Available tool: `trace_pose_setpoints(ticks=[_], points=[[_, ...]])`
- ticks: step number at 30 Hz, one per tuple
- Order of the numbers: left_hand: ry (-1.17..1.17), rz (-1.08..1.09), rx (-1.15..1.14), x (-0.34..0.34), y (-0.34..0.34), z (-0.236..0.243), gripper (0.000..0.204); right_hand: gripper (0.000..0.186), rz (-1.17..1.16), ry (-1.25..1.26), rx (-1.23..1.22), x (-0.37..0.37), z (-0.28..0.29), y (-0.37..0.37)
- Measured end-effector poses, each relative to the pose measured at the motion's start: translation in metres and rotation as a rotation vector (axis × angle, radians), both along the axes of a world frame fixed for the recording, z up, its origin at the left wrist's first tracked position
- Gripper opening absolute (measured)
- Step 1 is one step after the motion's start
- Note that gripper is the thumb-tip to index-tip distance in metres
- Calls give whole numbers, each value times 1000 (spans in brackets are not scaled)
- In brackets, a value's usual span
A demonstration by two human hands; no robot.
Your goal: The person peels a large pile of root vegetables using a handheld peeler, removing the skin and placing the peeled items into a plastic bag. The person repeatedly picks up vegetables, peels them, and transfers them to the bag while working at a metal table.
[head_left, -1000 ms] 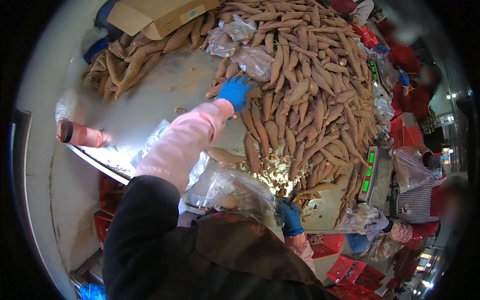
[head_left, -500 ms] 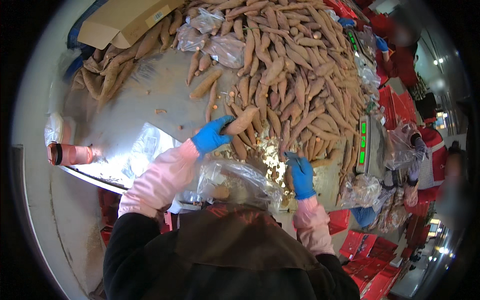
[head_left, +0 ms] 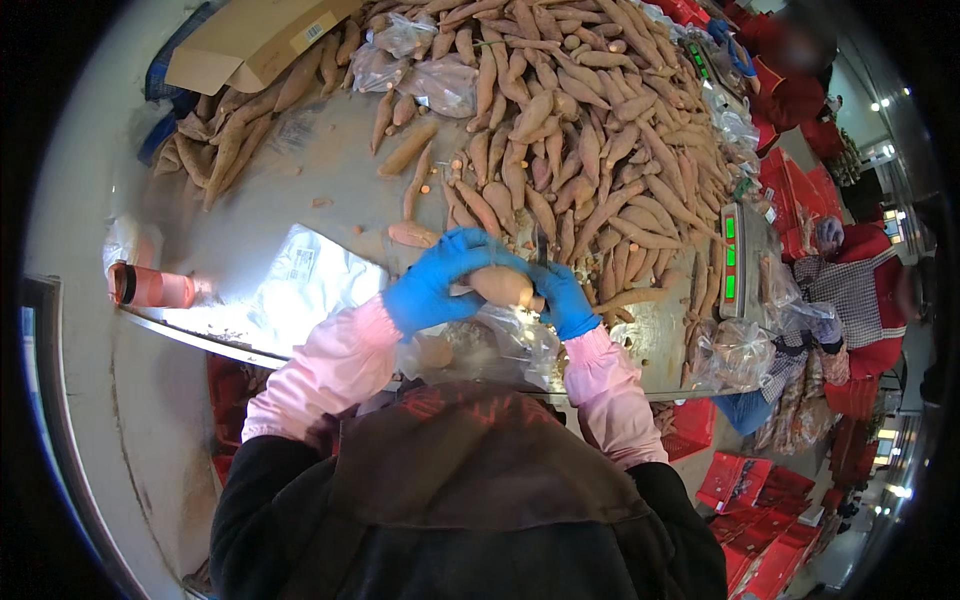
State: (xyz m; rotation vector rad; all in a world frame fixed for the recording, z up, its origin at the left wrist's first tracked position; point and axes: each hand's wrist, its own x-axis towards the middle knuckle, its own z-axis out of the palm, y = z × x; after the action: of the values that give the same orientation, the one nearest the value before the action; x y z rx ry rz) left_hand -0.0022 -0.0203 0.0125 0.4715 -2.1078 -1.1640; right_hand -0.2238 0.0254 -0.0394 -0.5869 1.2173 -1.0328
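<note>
Left hand in a blue glove grips one long tan sweet potato from above; right hand, also gloved, clasps its far end. It hangs just over a crinkled clear plastic bag at the grey table's near edge. The bag mouth looks slack, so the root may catch its rim and drop to the floor.
</note>
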Motion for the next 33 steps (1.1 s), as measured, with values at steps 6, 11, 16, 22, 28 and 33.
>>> trace_pose_setpoints(ticks=[6,11,16,22,28,33], points=[[-67,295,-412,-50,14,4,54,33,51,-24,-275,23,34,11],[150,267,339,-47,39,-26,74,36,-223,-167,-356,34,32,14],[120,68,718,-41,44,-31,78,35,-97,40,-465,23,41,17],[-55,-407,1121,-22,47,11,47,19,210,-248,-283,-3,79,3],[160,-496,1429,-14,53,-16,44,20,13,423,-600,1,29,-12],[378,-65,1114,14,38,-5,40,35,-65,719,-276,-47,27,-7]])
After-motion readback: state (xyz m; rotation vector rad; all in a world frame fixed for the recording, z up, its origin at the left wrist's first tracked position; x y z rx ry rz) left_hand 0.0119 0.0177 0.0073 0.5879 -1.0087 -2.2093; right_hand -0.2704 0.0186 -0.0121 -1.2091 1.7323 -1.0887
